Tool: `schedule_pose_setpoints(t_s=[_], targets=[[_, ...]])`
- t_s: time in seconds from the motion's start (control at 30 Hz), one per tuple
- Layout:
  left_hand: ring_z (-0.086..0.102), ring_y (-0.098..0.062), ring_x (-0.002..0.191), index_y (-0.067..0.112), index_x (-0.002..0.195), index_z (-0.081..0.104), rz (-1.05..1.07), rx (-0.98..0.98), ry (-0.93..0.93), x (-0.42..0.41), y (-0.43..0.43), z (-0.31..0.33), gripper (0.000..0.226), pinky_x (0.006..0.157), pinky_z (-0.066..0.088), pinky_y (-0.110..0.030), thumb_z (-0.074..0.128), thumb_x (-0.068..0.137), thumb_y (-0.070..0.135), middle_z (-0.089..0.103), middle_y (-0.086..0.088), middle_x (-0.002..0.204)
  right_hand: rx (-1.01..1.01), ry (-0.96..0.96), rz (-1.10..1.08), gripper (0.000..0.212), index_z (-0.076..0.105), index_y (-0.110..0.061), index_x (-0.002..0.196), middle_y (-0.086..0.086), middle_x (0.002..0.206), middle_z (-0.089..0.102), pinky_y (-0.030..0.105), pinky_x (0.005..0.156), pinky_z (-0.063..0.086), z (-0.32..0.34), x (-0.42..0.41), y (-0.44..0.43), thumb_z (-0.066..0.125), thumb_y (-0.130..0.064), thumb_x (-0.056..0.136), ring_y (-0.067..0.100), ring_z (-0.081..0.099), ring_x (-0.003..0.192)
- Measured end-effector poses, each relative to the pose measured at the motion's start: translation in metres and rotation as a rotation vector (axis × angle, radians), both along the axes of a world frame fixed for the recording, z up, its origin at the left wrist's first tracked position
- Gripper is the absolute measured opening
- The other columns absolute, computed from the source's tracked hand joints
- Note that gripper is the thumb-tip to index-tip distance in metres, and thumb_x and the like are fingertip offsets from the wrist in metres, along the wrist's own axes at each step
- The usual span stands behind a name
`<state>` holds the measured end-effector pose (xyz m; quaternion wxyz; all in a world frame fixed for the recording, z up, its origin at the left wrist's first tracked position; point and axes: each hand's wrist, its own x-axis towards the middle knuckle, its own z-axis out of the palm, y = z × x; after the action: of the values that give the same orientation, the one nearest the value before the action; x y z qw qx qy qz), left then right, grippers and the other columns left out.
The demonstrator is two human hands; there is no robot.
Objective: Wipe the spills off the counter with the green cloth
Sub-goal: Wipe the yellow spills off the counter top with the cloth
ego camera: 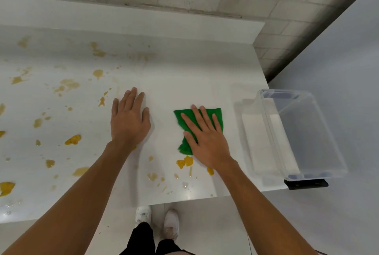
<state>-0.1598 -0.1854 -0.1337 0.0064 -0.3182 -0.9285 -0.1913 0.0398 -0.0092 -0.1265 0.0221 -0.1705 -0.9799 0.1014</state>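
Observation:
A green cloth [184, 146] lies flat on the white counter [184, 70], right of centre. My right hand [205, 137] presses down on it with straight, spread fingers and covers much of it. My left hand [129, 121] rests flat on the bare counter to the left of the cloth, fingers straight. Yellow-orange spills [184, 162] sit just in front of the cloth, near the counter's front edge. Several more spills [72, 139] and brownish smears are scattered over the left half of the counter.
A clear plastic bin [297, 135] stands at the counter's right end, overhanging the edge. A raised backsplash and a brick wall run along the back. My white shoes [158, 222] show on the floor below the front edge.

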Motion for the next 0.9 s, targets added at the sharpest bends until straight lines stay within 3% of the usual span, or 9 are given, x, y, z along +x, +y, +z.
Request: schedule_pose_setpoints(t_s=[0.23, 0.63, 0.8, 0.9], targets=[[0.012, -0.032, 0.161, 0.008, 0.162, 0.032, -0.004, -0.045, -0.03, 0.029, 0.017, 0.004, 0.074, 0.131, 0.007, -0.051, 0.029, 0.1, 0.049, 0.019, -0.017, 0.172, 0.028, -0.004, -0.186, 0.059, 0.019, -0.035, 0.169, -0.002, 0.18, 0.004, 0.055, 0.133, 0.004, -0.004, 0.02, 0.034, 0.02, -0.049, 0.112, 0.023, -0.003, 0.166], [0.001, -0.027, 0.163, 0.01, 0.166, 0.017, -0.015, -0.117, -0.018, 0.045, 0.021, 0.004, 0.073, 0.132, 0.002, -0.049, 0.017, 0.104, 0.048, 0.006, -0.014, 0.175, 0.007, -0.01, -0.073, 0.058, 0.015, -0.033, 0.17, -0.004, 0.18, -0.003, 0.053, 0.134, 0.002, 0.0, 0.085, -0.003, 0.023, -0.044, 0.114, 0.02, -0.009, 0.166], [0.001, -0.026, 0.163, 0.01, 0.166, 0.016, -0.007, -0.129, -0.022, 0.046, 0.021, 0.006, 0.068, 0.132, 0.001, -0.048, 0.024, 0.108, 0.044, 0.006, -0.013, 0.175, 0.011, -0.031, -0.272, 0.062, 0.01, -0.034, 0.171, 0.0, 0.18, -0.004, 0.056, 0.133, 0.002, 0.0, 0.05, -0.001, 0.016, -0.048, 0.11, 0.025, -0.008, 0.166], [0.006, -0.028, 0.162, 0.009, 0.166, 0.02, -0.004, -0.112, -0.016, 0.049, 0.021, 0.008, 0.066, 0.132, 0.004, -0.048, 0.028, 0.109, 0.042, 0.011, -0.014, 0.174, 0.015, -0.009, -0.211, 0.061, 0.015, -0.031, 0.171, 0.001, 0.18, 0.0, 0.057, 0.133, 0.004, -0.001, 0.054, -0.015, 0.019, -0.045, 0.112, 0.025, -0.006, 0.166]])
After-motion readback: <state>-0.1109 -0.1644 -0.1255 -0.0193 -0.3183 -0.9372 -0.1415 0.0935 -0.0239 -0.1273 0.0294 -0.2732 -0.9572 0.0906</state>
